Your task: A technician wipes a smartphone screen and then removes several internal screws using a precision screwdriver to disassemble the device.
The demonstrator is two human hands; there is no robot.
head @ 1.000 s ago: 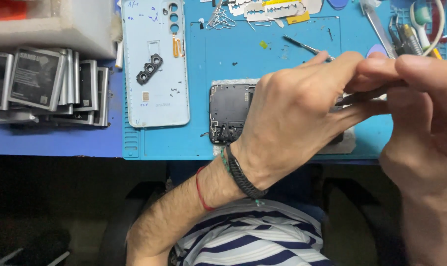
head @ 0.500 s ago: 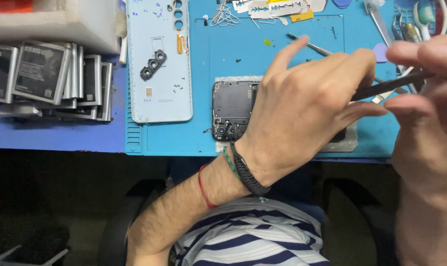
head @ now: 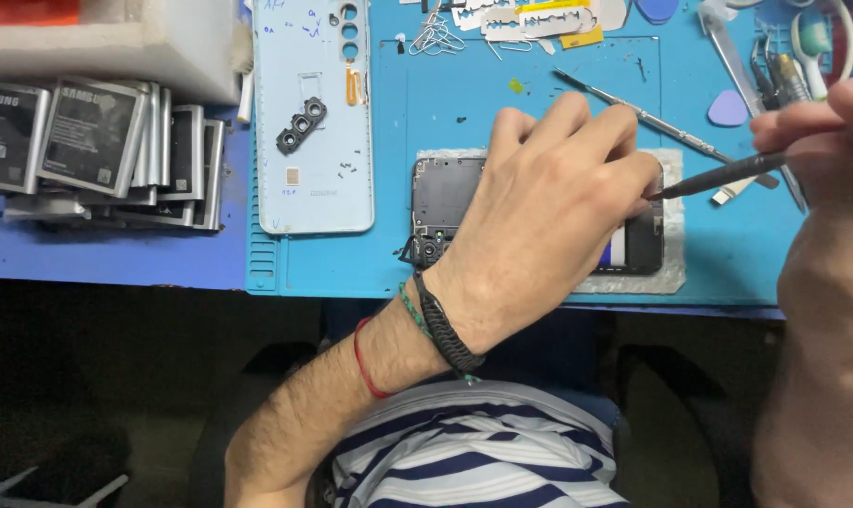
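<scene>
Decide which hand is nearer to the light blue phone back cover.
Left. The left hand rests on the opened phone just right of the back cover; the right hand, holding a black tool, is farther right.

The opened phone (head: 442, 202) lies flat near the desk's front edge, dark circuit board showing, partly under my left hand (head: 539, 226). My right hand (head: 821, 122) holds a thin black tool (head: 718, 176), tip at the phone.

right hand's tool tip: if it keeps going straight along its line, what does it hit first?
Likely the left hand: the right hand aims its dark tool left, tip at those fingers over the opened phone. Depth unclear.
</scene>
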